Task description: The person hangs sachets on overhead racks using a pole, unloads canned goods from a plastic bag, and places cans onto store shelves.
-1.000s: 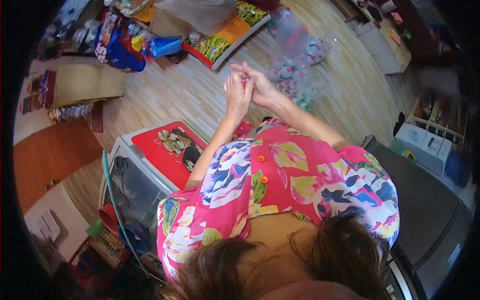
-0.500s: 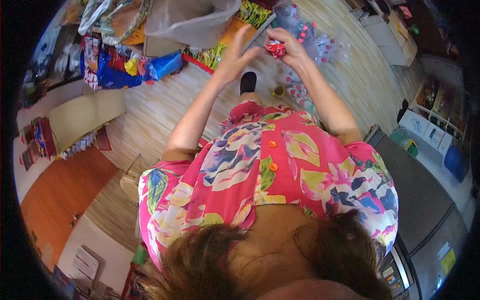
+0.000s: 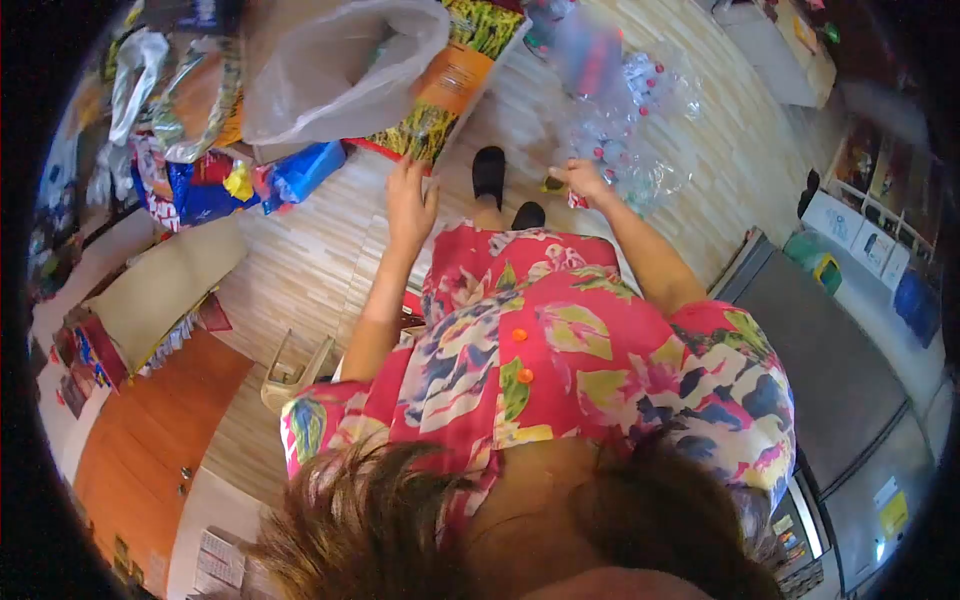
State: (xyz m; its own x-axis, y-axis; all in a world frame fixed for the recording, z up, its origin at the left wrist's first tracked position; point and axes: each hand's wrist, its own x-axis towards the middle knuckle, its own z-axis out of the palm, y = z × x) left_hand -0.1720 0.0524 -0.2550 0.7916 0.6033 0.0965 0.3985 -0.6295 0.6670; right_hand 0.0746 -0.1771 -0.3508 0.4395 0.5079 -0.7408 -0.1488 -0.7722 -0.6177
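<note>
My left hand (image 3: 411,203) is held out over the floor, its fingers apart and nothing in it, just below the lower edge of an orange and green printed sack (image 3: 452,82). Farther right, my right hand (image 3: 586,182) is closed on a small crumpled red and white wrapper (image 3: 577,200), which shows beneath the fingers. Above my left hand, a large whitish plastic bag (image 3: 345,75) stands with its mouth open. Clear bags of bottles with red caps (image 3: 610,150) lie on the floor beyond my right hand.
My feet in dark shoes (image 3: 488,172) are on the wooden floor (image 3: 330,235). A grey fridge (image 3: 820,360) stands at the right, an orange door (image 3: 160,440) at the lower left. Blue and red packages (image 3: 205,190) lie at the upper left, above a beige chair (image 3: 295,375).
My hands, together a second ago, have parted and moved lower. The red wrapper stays in my right hand. The view has shifted, and the red-topped drawer unit has left it.
</note>
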